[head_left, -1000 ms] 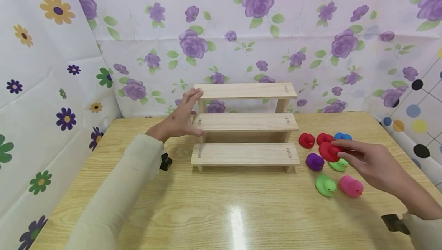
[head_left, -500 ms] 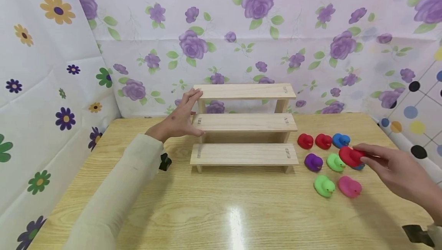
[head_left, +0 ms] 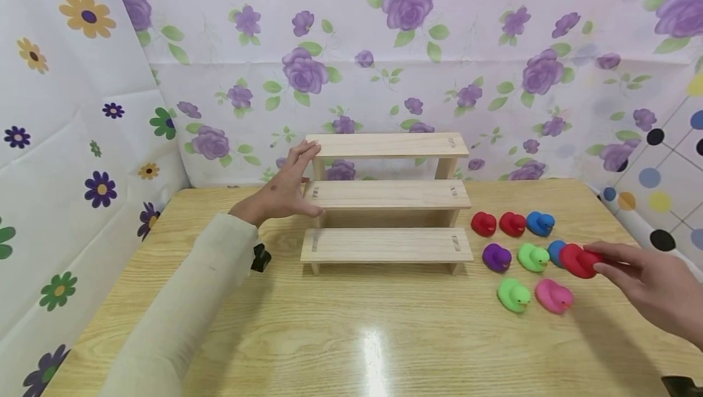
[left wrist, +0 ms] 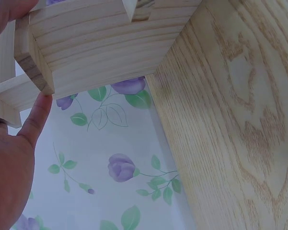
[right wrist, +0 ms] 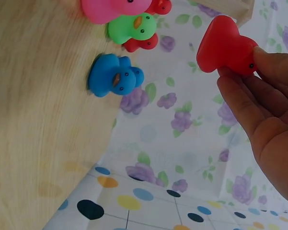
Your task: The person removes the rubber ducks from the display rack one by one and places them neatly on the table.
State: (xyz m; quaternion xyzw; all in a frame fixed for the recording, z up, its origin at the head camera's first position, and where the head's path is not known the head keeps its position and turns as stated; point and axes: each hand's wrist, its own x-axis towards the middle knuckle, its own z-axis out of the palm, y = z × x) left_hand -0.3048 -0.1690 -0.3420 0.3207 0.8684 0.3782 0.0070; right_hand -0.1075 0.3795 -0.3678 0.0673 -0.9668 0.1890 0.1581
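Note:
A three-step wooden shelf stands at the back of the table. My left hand rests on its left side, fingertips at the top board's corner and thumb along the middle board's front edge. One finger touches a board's end in the left wrist view. My right hand pinches a red rubber duck between thumb and fingers, above the table at the right. In the head view the held duck partly covers a blue duck. Around it sit a pink duck, a light green duck and a purple duck.
Behind these, another blue duck and two red ducks, one a red duck, stand in a row right of the shelf. A second green duck is nearer the front. Flowered cloth hangs behind the wooden table.
My right hand has moved right and slightly toward me with the red duck, away from over the other ducks, leaving the light green one uncovered. The left hand stays at the shelf.

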